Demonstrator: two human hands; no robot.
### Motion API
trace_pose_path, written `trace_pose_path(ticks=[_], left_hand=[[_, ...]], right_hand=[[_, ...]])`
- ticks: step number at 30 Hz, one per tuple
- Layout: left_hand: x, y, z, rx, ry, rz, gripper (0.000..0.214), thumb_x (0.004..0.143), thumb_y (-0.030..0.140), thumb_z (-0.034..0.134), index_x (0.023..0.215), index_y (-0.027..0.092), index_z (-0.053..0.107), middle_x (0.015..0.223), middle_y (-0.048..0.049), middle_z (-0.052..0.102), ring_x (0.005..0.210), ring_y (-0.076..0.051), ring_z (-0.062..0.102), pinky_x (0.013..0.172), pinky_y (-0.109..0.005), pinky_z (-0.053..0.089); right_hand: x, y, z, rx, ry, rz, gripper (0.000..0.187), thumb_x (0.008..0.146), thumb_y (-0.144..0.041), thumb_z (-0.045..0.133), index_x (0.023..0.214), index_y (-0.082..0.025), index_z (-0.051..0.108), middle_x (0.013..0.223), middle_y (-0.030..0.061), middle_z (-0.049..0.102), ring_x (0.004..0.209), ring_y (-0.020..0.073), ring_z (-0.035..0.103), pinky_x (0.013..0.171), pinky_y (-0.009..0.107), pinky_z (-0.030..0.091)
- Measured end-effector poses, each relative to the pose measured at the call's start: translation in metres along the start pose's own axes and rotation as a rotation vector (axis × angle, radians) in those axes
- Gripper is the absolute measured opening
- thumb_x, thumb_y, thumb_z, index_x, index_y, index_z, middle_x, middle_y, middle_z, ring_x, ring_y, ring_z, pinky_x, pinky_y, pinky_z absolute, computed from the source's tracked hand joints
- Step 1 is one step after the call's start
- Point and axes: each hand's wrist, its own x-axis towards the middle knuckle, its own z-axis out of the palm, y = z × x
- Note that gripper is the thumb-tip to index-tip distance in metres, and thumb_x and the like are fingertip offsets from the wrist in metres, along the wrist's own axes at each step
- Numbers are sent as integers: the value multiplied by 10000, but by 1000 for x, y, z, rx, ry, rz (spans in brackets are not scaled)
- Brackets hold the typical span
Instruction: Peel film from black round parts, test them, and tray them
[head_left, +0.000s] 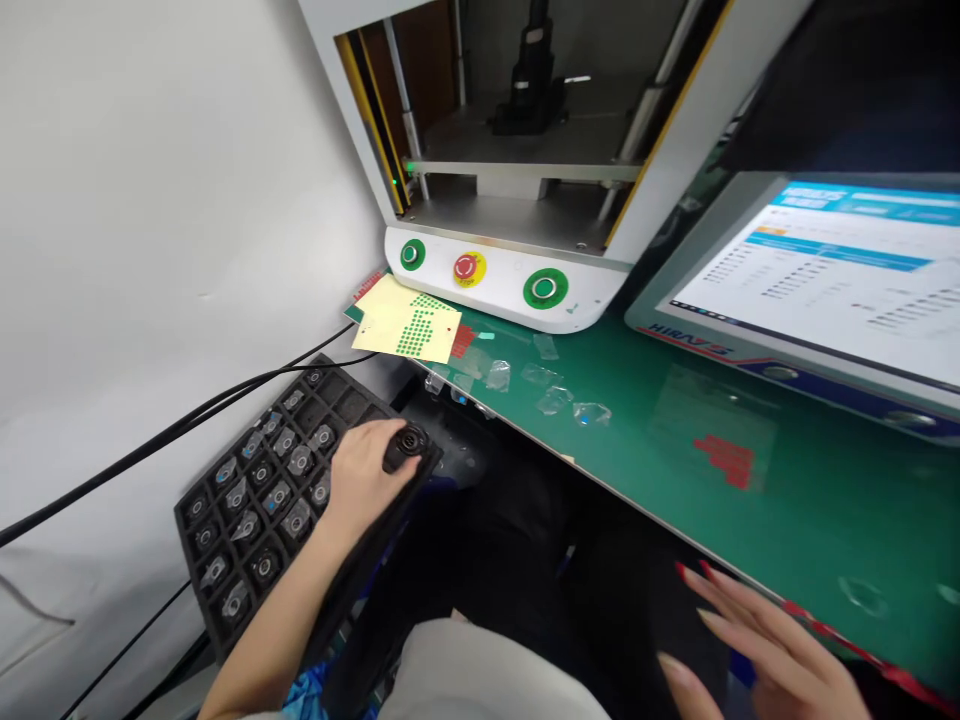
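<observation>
My left hand reaches over a black compartment tray, its thumb and fingers closed around a round black part with a ringed top. That part is at the tray's right corner; whether it still sits in its compartment I cannot tell. Many other compartments hold similar black parts, several under clear film pieces. At the lower right, my right hand is near the front edge of the green mat, fingers apart and nothing in them. Its lower part is cut off by the frame.
A white press-like machine with two green buttons and a red stop button stands at the back. A monitor is at the right. Yellow sticker sheets and clear film scraps lie on the mat. Black cables cross behind the tray.
</observation>
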Motion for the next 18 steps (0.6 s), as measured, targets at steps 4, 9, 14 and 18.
trace_pose_path(ticks=[4,9,14,18], left_hand=[[3,70,-10,-364,197,542,284,819,231,717,1066,186,585,1008,-103,764,921,-208,744,836,-300,611],[16,133,-17,-584,296,924,189,880,166,674,1033,135,567,972,-160,759,915,-214,746,764,-307,647],[9,157,-7,-644,325,1016,130,902,114,635,1022,109,587,991,-162,744,941,-220,731,757,-331,650],[8,159,-6,-952,65,840,203,876,200,679,1056,151,600,900,-100,742,841,-192,705,751,-319,623]], right_hand=[[-3,-43,20,-137,-144,-110,253,854,-351,674,1070,-220,657,1250,175,627,1116,342,644,831,500,555],[7,-64,25,-112,-58,-108,224,885,-313,660,1074,-198,623,1323,155,568,1225,296,564,933,453,515],[6,-62,15,24,69,-82,154,875,-146,655,1002,-233,666,1287,106,600,1217,266,574,976,448,516],[11,-59,2,250,-84,116,47,876,-235,690,911,-261,709,1211,93,644,1183,275,606,982,448,518]])
